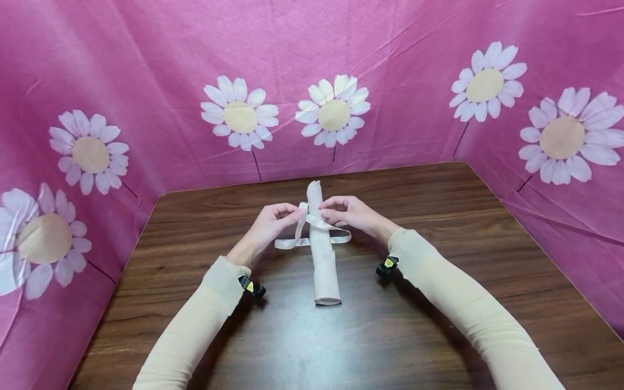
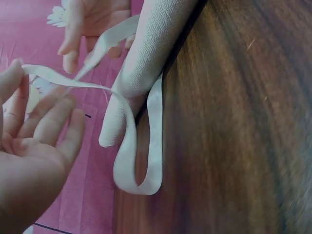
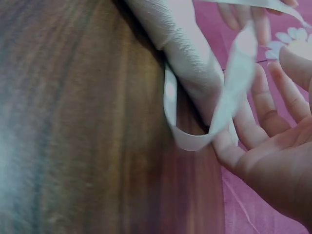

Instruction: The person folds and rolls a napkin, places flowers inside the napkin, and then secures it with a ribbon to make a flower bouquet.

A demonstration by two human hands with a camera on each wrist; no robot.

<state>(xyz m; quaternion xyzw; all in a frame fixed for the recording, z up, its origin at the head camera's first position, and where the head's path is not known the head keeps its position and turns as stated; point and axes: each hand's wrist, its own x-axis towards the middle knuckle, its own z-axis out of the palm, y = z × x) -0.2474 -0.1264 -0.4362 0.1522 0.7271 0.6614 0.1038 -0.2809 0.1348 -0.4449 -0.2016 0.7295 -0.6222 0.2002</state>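
A rolled cream cloth [image 1: 324, 271] lies lengthwise on the table, with a white ribbon [image 1: 292, 244] running across it and looping out on both sides. My left hand [image 1: 273, 222], left of the roll's far half, pinches the ribbon near one end between thumb and forefinger. Across the roll, my right hand [image 1: 353, 214] has its fingers loosely bent and spread. In the right wrist view, the ribbon's right loop [image 3: 190, 141] rises past the fingers [image 3: 268, 107] of that hand. The two ribbon lengths cross above the roll in the left wrist view.
The dark wood table [image 1: 414, 336] carries the roll. A pink cloth backdrop [image 1: 292, 43] with printed daisies stands along its back and sides. Black wrist cameras [image 1: 387, 267] sit on both cream sleeves.
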